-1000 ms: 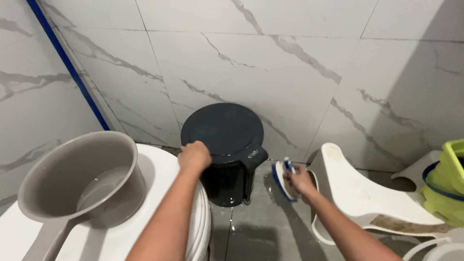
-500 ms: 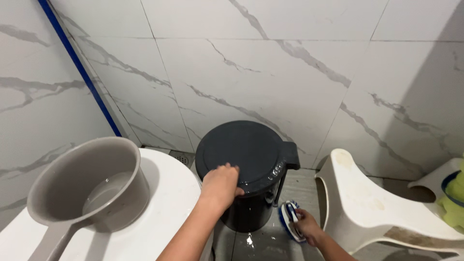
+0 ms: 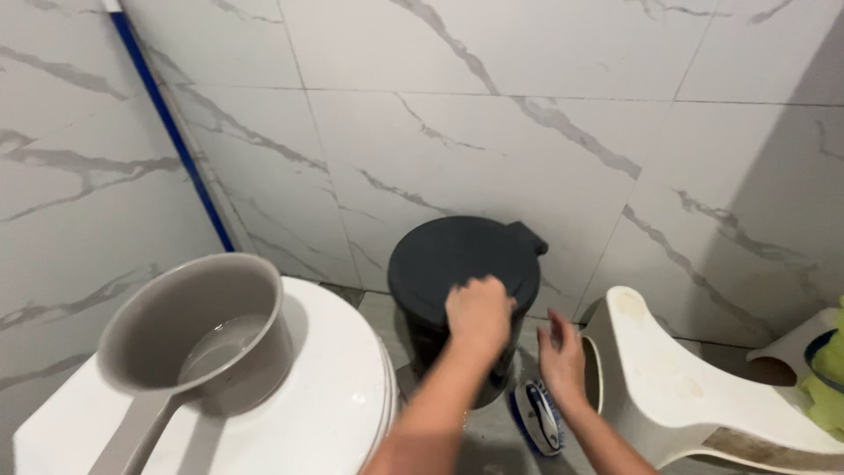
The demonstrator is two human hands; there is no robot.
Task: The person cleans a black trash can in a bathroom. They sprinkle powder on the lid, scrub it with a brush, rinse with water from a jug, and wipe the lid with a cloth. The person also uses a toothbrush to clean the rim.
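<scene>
Two bare hands worked over a dark bin that stood on the tiled floor against the marble wall, at about 12 o'clock from the person. The left hand lay on the near edge of the bin's round lid, knuckles up, its fingers curled down over the rim and pressed to it; how tightly they gripped could not be told from above. The right hand hung just beside the bin at its 4 o'clock, palm down, fingers spread loosely apart and holding nothing, their tips close to the bin's side without clear contact. Right below that hand, at its 7 o'clock, a blue-and-white brush lay on the wet floor, near the wrist and apart from the fingers. A grey scoop with a little water in it sat on a white lid at 9 o'clock of the bin, its handle pointing toward the person. A white stool lay tipped on its side at 3 o'clock of the bin, just beyond the right hand. A blue pipe ran down the wall corner at 10 o'clock.
</scene>
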